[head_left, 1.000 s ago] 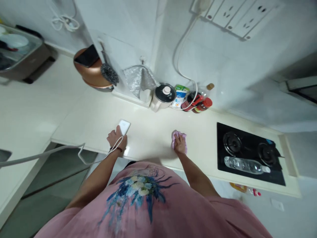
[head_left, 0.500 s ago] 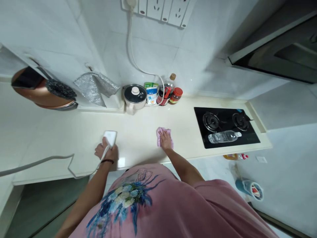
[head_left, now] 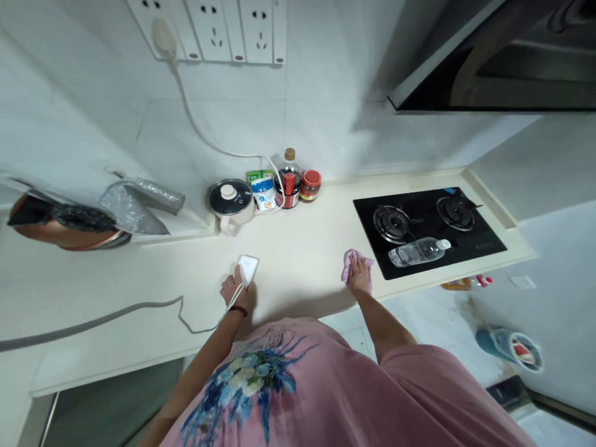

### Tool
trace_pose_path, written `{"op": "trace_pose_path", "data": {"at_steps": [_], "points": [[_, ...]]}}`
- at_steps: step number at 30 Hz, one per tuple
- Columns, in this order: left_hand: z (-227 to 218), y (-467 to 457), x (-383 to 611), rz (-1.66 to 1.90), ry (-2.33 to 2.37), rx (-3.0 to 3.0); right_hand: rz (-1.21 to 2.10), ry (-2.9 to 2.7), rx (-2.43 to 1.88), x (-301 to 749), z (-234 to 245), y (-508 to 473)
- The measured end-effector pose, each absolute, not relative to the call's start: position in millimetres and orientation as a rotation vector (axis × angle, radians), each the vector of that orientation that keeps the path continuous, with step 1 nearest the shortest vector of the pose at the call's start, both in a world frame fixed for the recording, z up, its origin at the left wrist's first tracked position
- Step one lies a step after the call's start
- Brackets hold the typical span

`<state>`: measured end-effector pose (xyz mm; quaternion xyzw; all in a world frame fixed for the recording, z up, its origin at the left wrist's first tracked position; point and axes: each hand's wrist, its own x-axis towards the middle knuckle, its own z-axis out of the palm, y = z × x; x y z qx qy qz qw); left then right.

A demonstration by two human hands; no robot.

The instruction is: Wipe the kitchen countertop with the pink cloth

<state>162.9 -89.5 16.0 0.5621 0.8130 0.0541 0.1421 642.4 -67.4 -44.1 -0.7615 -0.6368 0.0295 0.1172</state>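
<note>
My right hand (head_left: 359, 273) presses flat on a small pink cloth (head_left: 349, 263) on the cream countertop (head_left: 298, 248), just left of the black gas stove (head_left: 470, 239). My left hand (head_left: 235, 289) holds a flat white device (head_left: 248, 267) against the counter near the front edge. A grey-white cable (head_left: 116, 316) runs from that hand away to the left. A dark band sits on my left wrist.
A clear plastic bottle (head_left: 419, 250) lies on the stove. At the wall stand a small lidded pot (head_left: 229, 200), a white packet (head_left: 263, 192), a dark bottle (head_left: 289, 180) and a red-lidded jar (head_left: 310, 185). A copper pan (head_left: 65, 233) and foil (head_left: 135, 202) sit left. Wall sockets (head_left: 218, 28) above.
My right hand has slid the pink cloth rightward along the counter, closer to the stove. The view has swung, and my left hand keeps its grip on the white device.
</note>
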Motion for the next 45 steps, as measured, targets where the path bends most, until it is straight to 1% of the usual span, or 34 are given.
{"op": "trace_pose_path", "data": {"at_steps": [3,5,7,10,12,14,16,19,24,30,35,39,45], "points": [[12,-88,175,0.204,2.387,1.612,0.106,-1.798,-2.265,650,-44,-34],[8,-92,181,0.287,2.433,1.642,0.125,-1.79,-2.246,655,-43,-13],[3,-100,185,0.395,2.379,1.767,0.131,-1.797,-2.22,662,-42,8],[-6,-120,196,0.509,2.032,2.048,0.141,-1.817,-2.194,674,-41,36],[-12,-136,206,0.519,1.782,2.174,0.151,-1.844,-2.177,680,-41,52],[-16,-151,217,0.485,1.66,2.214,0.165,-1.877,-2.143,685,-42,64],[-19,-162,224,0.435,1.687,2.181,0.186,-1.896,-2.102,688,-43,73],[-20,-170,224,0.387,1.862,2.057,0.219,-1.894,-2.072,688,-42,78],[-18,-170,214,0.365,1.978,1.934,0.263,-1.863,-2.057,667,-42,48],[-14,-160,215,0.312,2.1,1.936,0.362,-1.998,-1.961,619,-43,-58],[-19,-158,213,0.356,2.081,2.003,0.325,-2.092,-1.965,590,-44,-134],[-26,-158,211,0.393,2.076,1.98,0.279,-2.114,-2.025,584,-41,-143],[-23,-159,213,0.348,2.059,1.931,0.278,-2.195,-1.969,587,-36,-101]]}}
